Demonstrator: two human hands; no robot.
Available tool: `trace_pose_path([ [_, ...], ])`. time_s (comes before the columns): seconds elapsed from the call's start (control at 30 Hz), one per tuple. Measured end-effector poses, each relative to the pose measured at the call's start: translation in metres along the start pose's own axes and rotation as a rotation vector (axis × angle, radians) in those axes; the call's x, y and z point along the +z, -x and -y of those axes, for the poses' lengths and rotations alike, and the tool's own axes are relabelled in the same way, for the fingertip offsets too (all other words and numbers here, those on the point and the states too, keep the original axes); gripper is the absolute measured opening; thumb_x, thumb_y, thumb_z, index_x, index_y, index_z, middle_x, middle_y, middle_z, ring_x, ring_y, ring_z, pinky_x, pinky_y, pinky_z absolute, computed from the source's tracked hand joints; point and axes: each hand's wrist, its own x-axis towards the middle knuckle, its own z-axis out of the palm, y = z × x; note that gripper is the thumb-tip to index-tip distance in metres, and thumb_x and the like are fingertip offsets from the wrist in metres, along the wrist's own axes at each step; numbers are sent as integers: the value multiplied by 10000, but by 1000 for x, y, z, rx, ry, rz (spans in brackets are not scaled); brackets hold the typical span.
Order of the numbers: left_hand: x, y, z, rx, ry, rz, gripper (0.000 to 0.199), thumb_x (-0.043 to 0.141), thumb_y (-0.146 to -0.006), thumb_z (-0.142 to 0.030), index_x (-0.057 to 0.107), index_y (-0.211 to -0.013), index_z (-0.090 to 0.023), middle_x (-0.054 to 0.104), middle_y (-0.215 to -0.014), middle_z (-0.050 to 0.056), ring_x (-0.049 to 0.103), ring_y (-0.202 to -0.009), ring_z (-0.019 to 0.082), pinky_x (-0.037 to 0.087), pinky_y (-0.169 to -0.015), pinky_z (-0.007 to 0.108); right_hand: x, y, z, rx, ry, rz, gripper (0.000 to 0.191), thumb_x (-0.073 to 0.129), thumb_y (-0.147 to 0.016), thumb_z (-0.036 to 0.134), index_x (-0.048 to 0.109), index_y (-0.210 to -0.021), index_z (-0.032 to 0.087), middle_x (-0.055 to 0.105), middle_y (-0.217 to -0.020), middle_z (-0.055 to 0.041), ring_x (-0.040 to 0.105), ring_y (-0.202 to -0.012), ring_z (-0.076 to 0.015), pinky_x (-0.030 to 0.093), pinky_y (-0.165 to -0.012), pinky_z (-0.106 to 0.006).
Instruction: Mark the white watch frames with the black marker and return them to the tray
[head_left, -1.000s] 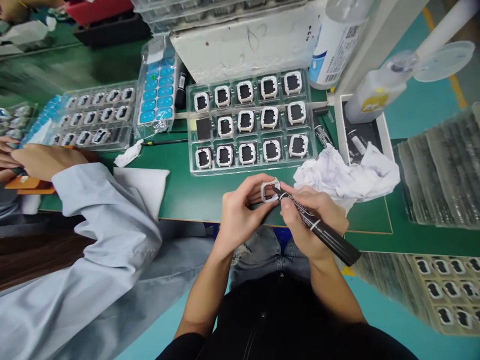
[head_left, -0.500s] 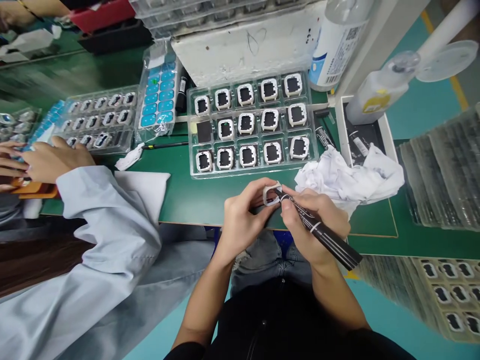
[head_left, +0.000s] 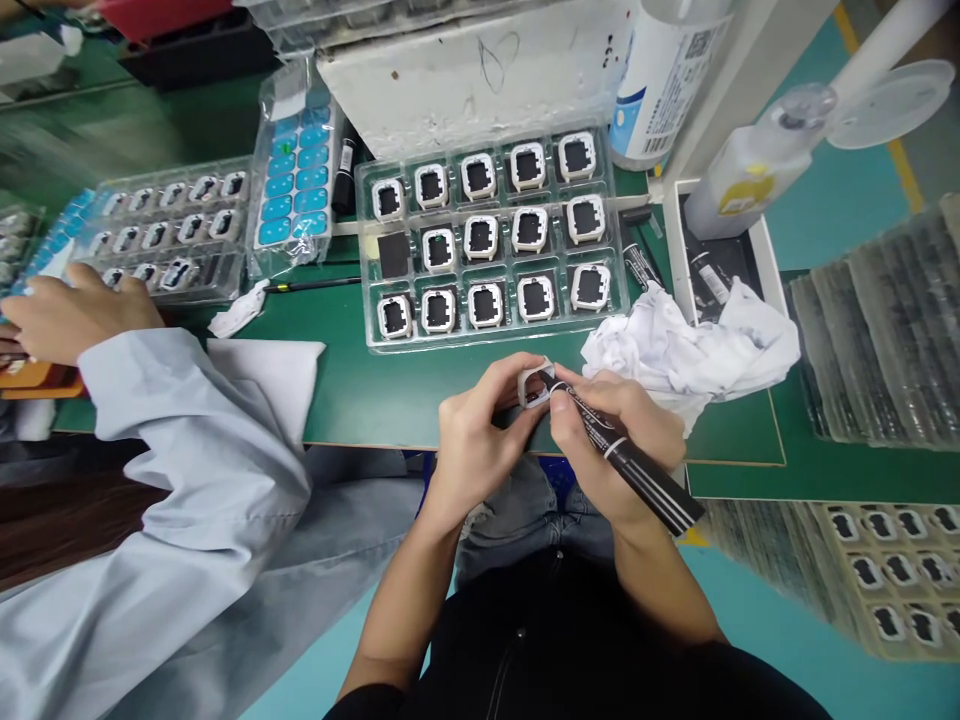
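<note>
The left hand (head_left: pixel 476 440) pinched a small white square frame (head_left: pixel 534 385) between thumb and fingertips, holding it just above the near edge of the green table (head_left: pixel 360 390). The right hand (head_left: pixel 611 440) gripped a black marker (head_left: pixel 622 460) in closed fingers, its tip touching the frame's inner edge. The step in hand looked like marking or touching up the frame; the next move probably called for a steady tip and a slight turn of the frame.

Just beyond the fingers lay a clear plastic tray (head_left: pixel 491 240) with 15 pockets in 3 rows of 5: 14 held white frames with dark centres, and 1 pocket at the left of the middle row held only a dark square. Beside the right hand sat a crumpled white cloth (head_left: pixel 690 345). Farther left, another person's hand (head_left: pixel 64 310) in a pale blue sleeve (head_left: pixel 202 440) rested by a second tray (head_left: pixel 161 230) of similar frames.
</note>
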Motion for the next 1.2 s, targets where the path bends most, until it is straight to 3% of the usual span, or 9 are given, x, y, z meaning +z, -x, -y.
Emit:
trace_pose_path([
  [0.17,1,3,3,44,-52,-26,449,793,-1036,-105,722,-1447,-273,840,-1269,-11,835,-1044,100,667,-994,170,1,-1,1,-128,7,28,235,776,-988,26,661,-1108,193,732,-899,-7,830,-935,-208,759,-940,-385],
  [0.33,3,2,3,47,-30,-36,382,796,-1061,-150,734,-1422,-257,849,-1272,14,851,-1057,135,700,-1009,225,1,2,-1,-4,-8,-14,189,780,-1024,81,648,-1036,214,765,-915,11,848,-988,-181,718,-874,-284],
  [0.53,3,3,3,55,-31,-49,396,817,-1034,-127,748,-1406,-243,853,-1233,3,846,-1024,119,695,-994,201,-1,0,-1,-50,9,8,191,779,-1013,81,647,-1031,217,790,-937,14,845,-962,-178,729,-900,-307],
  [0.77,4,2,3,45,-13,-41,331,817,-1060,-190,774,-1386,-230,858,-1179,14,851,-988,140,717,-973,241,1,0,-2,5,-4,-27,168,771,-1039,108,644,-1011,214,790,-937,11,840,-942,-158,702,-865,-284],
  [0.97,1,-2,0,-68,181,3,410,897,-987,-157,790,-1375,-235,853,-1216,12,861,-1098,166,706,-1073,258,-3,0,-2,66,-100,-17,160,772,-1054,148,648,-987,225,762,-857,30,857,-963,-180,685,-817,-282],
  [1.2,-1,-6,-3,-151,344,19,509,1006,-876,-178,798,-1341,-203,867,-1183,39,875,-1080,207,728,-1051,290,-4,2,-4,110,-193,-58,136,786,-1046,154,680,-989,218,752,-832,31,833,-857,-154,661,-755,-263],
])
